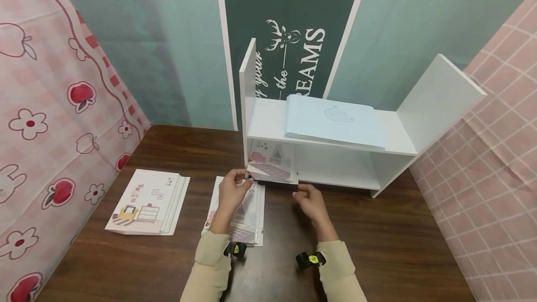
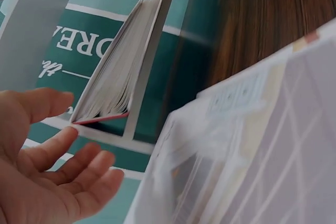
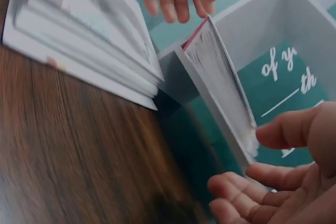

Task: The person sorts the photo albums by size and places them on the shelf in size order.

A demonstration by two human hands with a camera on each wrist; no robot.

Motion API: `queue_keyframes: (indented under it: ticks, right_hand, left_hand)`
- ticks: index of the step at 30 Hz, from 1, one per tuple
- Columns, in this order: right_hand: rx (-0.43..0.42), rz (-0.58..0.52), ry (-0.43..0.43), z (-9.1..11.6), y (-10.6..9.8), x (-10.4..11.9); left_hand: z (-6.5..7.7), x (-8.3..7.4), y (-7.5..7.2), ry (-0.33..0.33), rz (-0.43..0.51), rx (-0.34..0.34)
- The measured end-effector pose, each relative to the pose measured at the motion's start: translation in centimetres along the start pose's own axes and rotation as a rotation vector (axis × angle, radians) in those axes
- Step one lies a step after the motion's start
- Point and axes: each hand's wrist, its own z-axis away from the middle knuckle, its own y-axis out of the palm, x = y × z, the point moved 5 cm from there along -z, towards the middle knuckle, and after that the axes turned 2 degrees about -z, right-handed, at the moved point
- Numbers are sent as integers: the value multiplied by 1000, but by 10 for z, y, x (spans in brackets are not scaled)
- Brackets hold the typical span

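Observation:
A thick book (image 1: 272, 162) with a pastel room picture on its cover lies flat in the left end of the lower compartment of a white shelf unit (image 1: 268, 120). Its page edges (image 2: 118, 66) face outward. My left hand (image 1: 232, 192) is at the book's left front corner, fingers loosely spread, above a stack of similar booklets (image 1: 249, 218). At the right front corner is my right hand (image 1: 311, 204); its thumb tip (image 3: 265, 134) lies right at the book's edge, the other fingers relaxed below.
A light-blue book (image 1: 335, 120) with a whale drawing lies on the upper shelf between upright end panels. Another stack of white illustrated booklets (image 1: 144, 204) rests at the left on the dark wooden table (image 1: 390, 236). Patterned cloths hang on both sides.

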Motion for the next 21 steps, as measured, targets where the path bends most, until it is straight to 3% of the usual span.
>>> queue_keyframes:
  ticks: [5,10,14,21]
  right_hand:
    - [69,352,-135,11,-1,15]
    - [162,591,-195,21,2,24]
    - [214,674,-198,27,4,28]
    - [218,680,-164,30,5,30]
  left_hand:
    - [6,-7,-9,127,-264,45]
    - [16,-12,-13,176,-569,161]
    - [22,-14,-14,198,-703,230]
    - [24,-16,-14,236,-747,201]
